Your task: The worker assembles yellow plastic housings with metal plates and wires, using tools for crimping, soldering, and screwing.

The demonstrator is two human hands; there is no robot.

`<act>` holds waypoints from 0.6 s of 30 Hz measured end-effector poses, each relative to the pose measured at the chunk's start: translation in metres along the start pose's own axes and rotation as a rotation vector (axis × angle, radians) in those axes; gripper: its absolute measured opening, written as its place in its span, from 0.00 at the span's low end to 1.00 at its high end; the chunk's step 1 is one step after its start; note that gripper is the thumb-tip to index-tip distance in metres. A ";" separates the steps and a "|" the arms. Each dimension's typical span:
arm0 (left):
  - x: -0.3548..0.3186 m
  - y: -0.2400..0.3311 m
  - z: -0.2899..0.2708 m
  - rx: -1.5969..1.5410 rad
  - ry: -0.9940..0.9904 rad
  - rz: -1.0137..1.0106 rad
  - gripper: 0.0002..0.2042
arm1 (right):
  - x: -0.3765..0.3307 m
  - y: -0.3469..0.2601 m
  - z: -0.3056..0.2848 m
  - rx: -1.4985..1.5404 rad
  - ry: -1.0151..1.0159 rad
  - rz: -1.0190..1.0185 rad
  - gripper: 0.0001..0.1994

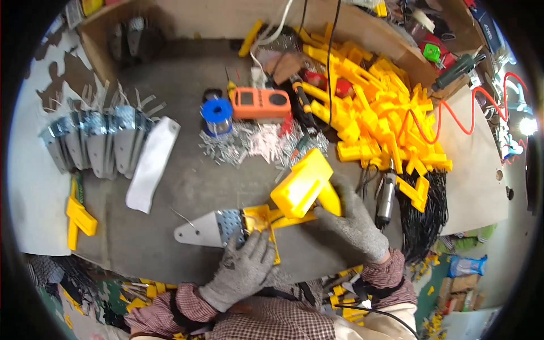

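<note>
nearest the lower edge, sleeves (385, 271) of small-checked cloth end in grey gloves of a fine, speckled knit. the left hand (241, 269) lies with fingers bent over a shallow yellow plastic shell (256, 215), fingertips touching it; whether it grips, i cannot tell. that shell is on the dark, matte tabletop (187, 184), in front of the person, and joined to its left end is a flat grey plate (198, 230), tapering to a rounded tip with a hole, a bluish dotted panel across its wide end. the right hand (357, 224) is closed around the handle of a smooth, boxy yellow cover (303, 184), held tilted above the shell's right side.

just right of that hand stands a silvery cylindrical tool (386, 198), beside a bundle of thin, glossy black wires (422, 218). to the left lies a creased white strip (152, 167).

farther off, crinkly metallic snippets (224, 148) spread below a blue-flanged spool (216, 116) and an orange rectangular meter (262, 103). at left, grey tapered plates (102, 150) overlap in a row; at right, angular yellow plastic parts (374, 99) heap against a wooden board (396, 45).
</note>
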State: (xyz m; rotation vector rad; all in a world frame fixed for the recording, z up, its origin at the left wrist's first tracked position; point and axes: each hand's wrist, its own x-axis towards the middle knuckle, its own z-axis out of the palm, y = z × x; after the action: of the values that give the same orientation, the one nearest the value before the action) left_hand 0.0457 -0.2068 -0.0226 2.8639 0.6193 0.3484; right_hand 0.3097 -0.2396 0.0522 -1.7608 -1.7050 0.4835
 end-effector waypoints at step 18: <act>0.011 0.005 0.003 -0.004 0.026 0.024 0.25 | 0.146 -0.009 -0.086 -0.639 -0.469 -0.065 0.11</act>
State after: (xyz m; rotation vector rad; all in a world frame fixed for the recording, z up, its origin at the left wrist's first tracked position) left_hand 0.0587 -0.2071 -0.0225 2.8690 0.5888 0.3907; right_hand 0.3730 -0.1122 0.1448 -2.1293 -2.4403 0.3603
